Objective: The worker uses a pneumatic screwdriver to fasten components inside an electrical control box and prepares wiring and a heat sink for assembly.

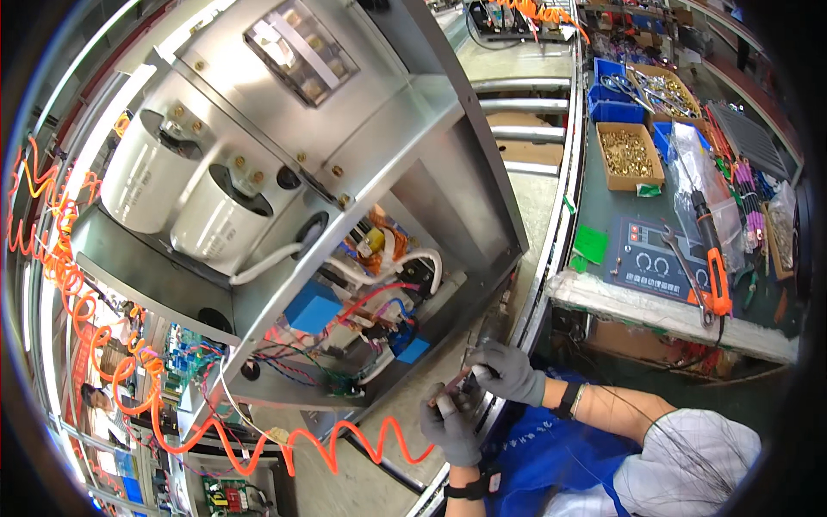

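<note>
Both my hands wear grey gloves and are close together at the lower middle, beside the open metal cabinet (pixel 431 129). Fingers curled, my left hand (pixel 451 428) grips one end of a small reddish-brown strip (pixel 454 382). My right hand (pixel 510 372) is closed in a pinch at the strip's other end. What exactly the strip is, I cannot make out. Inside the cabinet, left of my hands, are a blue block (pixel 313 307), coloured wires and a white cable (pixel 429 256). Two white cylinders (pixel 220 220) are mounted on its metal panel.
A roller conveyor (pixel 527 105) runs along the right of the cabinet. On the bench stand a carton of brass fasteners (pixel 627 153), a blue bin (pixel 613 108), a wrench (pixel 685 267), an orange-black power screwdriver (pixel 711 250) and a control panel (pixel 642 261). An orange coiled hose (pixel 332 452) hangs at left.
</note>
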Action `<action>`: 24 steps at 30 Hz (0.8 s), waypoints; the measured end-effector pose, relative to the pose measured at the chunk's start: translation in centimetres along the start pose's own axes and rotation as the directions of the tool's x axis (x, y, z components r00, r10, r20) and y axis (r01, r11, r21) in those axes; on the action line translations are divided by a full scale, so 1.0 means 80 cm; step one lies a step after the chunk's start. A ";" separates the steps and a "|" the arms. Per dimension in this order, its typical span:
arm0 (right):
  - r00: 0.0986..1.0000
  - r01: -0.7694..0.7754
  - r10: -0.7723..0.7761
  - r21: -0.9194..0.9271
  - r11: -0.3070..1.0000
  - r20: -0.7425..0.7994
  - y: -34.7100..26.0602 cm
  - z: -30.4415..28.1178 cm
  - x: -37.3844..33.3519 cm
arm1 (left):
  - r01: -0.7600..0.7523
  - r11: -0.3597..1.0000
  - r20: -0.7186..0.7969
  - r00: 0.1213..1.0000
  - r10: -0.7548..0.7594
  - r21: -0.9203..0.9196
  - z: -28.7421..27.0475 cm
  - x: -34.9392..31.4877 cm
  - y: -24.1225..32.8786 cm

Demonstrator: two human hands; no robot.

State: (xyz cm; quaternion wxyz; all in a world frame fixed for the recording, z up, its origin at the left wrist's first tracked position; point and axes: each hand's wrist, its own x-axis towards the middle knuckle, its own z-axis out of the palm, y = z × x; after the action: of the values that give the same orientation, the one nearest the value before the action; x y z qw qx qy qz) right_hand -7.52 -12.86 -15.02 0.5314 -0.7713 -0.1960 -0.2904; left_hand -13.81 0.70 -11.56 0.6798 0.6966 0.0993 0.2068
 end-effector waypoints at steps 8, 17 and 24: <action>0.999 -0.033 0.032 0.014 0.999 0.042 0.006 0.002 -0.007 | 0.073 0.996 -0.005 0.997 -0.073 -0.046 0.001 -0.003 -0.001; 0.998 -0.047 0.043 0.096 0.994 0.046 -0.003 -0.007 0.001 | 0.150 0.980 0.003 0.988 -0.151 -0.130 0.007 0.001 0.018; 0.843 -0.538 0.461 0.422 0.730 0.278 -0.010 -0.009 0.001 | 0.261 0.938 0.161 0.960 -0.227 -0.229 -0.015 0.023 0.012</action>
State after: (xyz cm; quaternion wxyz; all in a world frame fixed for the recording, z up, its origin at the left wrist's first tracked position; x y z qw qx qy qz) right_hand -8.08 -13.30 -14.21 0.7484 -0.6572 -0.0875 -0.0171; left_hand -12.84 2.49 -10.32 0.7869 0.6007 0.1131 0.0848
